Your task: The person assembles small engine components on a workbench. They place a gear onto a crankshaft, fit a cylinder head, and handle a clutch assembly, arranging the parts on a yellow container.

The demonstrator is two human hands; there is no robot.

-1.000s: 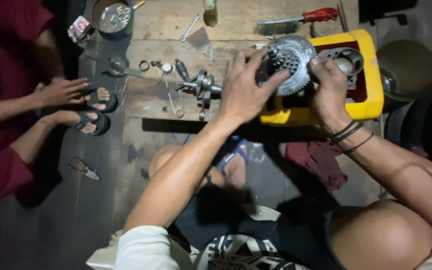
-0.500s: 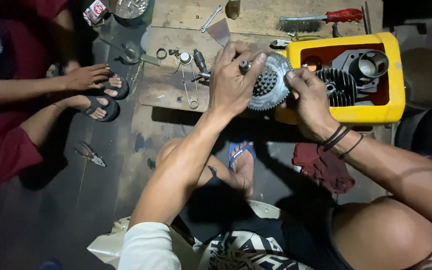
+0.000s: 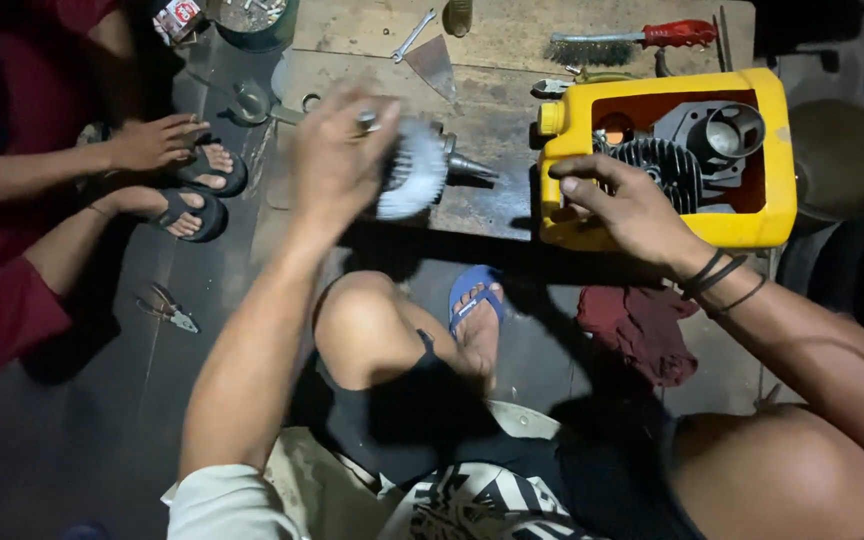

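The left hand (image 3: 337,160) is motion-blurred, its grip clamped on a finned metal engine part (image 3: 414,170) held over the wooden tabletop (image 3: 497,110) — the part's details smear. The right hand (image 3: 632,205) rests with fingers loosely spread on the near-left rim of one yellow cut-open container (image 3: 767,215), closed on nothing. Inside it lie two cylinder parts (image 3: 697,150), partly hidden. One wire brush (image 3: 622,42) lies at the far edge.
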